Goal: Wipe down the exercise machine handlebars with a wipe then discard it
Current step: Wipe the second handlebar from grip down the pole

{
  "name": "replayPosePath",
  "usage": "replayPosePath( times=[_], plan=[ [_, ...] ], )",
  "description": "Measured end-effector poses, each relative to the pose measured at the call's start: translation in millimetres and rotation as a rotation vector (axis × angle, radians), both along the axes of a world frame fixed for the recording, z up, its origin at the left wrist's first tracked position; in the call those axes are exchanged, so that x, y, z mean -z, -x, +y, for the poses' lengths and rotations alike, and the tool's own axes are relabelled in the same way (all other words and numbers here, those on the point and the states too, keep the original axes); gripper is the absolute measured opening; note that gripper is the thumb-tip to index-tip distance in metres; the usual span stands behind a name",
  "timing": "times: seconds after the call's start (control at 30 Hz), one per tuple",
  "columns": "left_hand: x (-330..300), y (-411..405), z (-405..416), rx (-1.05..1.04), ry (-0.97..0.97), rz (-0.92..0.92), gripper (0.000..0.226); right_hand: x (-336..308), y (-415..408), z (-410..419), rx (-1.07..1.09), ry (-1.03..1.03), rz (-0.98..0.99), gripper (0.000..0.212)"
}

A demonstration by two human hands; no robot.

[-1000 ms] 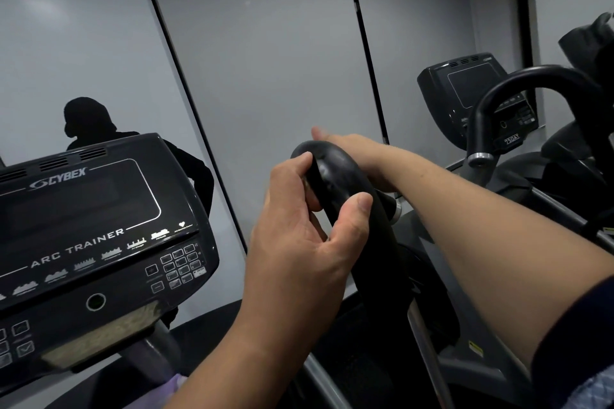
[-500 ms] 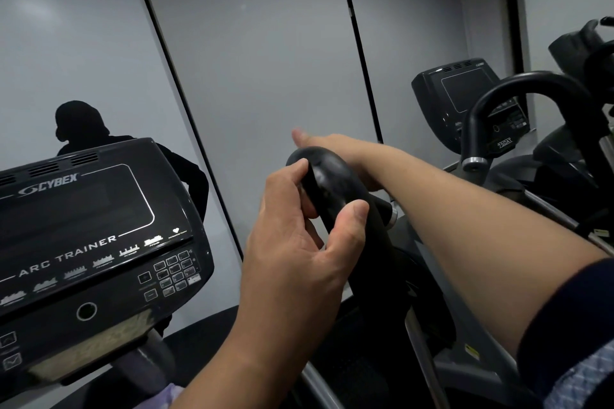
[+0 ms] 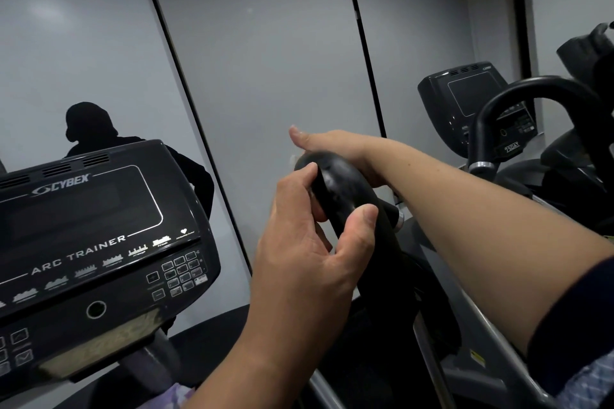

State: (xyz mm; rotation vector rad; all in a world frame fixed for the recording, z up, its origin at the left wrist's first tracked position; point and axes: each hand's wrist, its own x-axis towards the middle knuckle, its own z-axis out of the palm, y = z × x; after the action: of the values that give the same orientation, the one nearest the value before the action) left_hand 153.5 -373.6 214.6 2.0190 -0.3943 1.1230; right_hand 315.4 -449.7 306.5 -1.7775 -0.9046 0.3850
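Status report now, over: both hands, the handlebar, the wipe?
Left hand gripping handlebar, thumb in front. Right hand behind handlebar top, fingers hidden. Wipe not visible. Nothing blocking; console apart at left.

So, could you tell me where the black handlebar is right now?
The handlebar stands mid-frame, right of the console, with the left hand around it and the right hand behind its top.
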Motion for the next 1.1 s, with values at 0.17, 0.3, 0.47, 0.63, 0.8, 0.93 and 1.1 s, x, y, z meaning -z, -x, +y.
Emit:
replayPosePath(
  times=[0.17,0.3,0.47,0.63,0.8,0.93,1.1],
  plan=[
    [1,1,-2,0.026,0.021,0.009,0.049,-5,6,-2,-0.088,-0.008,0.047,0.071],
    [2,0,-1,0.031,0.021,0.015,0.049,-16,21,1,-0.105,0.073,0.028,0.072],
    [1,1,-1,0.004,0.009,0.023,0.049,-40,52,-4,-0.122,0.191,-0.125,0.064],
    [0,6,-5,-0.008,0.027,0.048,0.048,-46,69,4,0.074,0.458,-0.617,0.017],
    [-2,16,-8,-0.085,0.018,0.077,0.04,-46,87,1,0.143,0.5,-0.696,0.024],
    [-1,18,-8,-0.093,0.009,0.106,0.057,-48,89,2,0.236,0.426,-0.722,0.023],
    [14,32,-5,-0.079,0.002,0.15,0.07,-43,99,0,0.181,0.477,-0.686,0.029]
  ],
)
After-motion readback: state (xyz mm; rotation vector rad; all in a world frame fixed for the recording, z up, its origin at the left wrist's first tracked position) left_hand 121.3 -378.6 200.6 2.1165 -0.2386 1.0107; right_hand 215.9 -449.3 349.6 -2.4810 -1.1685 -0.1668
